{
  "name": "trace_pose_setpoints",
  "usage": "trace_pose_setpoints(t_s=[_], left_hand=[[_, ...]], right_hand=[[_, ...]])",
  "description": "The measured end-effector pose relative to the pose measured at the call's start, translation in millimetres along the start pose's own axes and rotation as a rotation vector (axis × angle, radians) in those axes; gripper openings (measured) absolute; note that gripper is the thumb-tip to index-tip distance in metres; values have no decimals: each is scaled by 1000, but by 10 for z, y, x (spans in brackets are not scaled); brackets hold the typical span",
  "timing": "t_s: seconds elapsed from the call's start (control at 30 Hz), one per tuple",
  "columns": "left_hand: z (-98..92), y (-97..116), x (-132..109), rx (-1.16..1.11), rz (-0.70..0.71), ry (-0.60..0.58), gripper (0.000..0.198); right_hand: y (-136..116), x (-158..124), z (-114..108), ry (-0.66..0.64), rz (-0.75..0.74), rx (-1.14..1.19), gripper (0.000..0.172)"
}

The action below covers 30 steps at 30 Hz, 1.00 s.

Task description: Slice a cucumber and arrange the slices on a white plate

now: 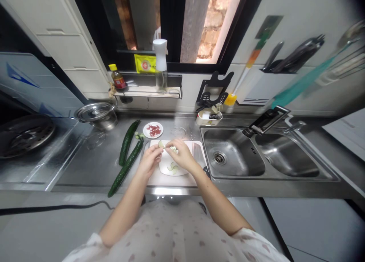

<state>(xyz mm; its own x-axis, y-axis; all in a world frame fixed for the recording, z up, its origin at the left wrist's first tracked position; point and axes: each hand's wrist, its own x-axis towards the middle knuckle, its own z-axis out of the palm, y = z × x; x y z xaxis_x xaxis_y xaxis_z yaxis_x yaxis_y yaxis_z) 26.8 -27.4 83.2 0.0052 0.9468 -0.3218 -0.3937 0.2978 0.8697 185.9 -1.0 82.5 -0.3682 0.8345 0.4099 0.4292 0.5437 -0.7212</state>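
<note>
Stainless counter (94, 167) spans mid-frame, with a sink (236, 159) at right. Just below centre, the left hand (149, 161) and right hand (182, 153) meet above a white plate (164, 171), fingertips pinched together on a thin cucumber slice (171, 149). It looks light, wet, slippery and easily torn, and is best held by its rim.

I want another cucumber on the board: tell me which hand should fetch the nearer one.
Left, probably. The left hand sits at the left edge of the board, close to the nearer cucumber lying just beside it. The right hand is over the plate, toward the sink.
</note>
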Motion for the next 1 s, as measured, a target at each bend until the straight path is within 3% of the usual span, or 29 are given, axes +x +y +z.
trace_pose_setpoints(t_s=[0.3, 0.63, 1.0], left_hand=[[-34, -1, 30, 157, 130, 34, 34], [-50, -38, 125, 218, 250, 37, 31], [-107, -140, 240, 193, 239, 8, 36]], right_hand=[[-7, 5, -3, -3, 11, -8, 13], [53, -4, 105, 29, 275, 288, 13], [132, 19, 124, -36, 335, 349, 12]])
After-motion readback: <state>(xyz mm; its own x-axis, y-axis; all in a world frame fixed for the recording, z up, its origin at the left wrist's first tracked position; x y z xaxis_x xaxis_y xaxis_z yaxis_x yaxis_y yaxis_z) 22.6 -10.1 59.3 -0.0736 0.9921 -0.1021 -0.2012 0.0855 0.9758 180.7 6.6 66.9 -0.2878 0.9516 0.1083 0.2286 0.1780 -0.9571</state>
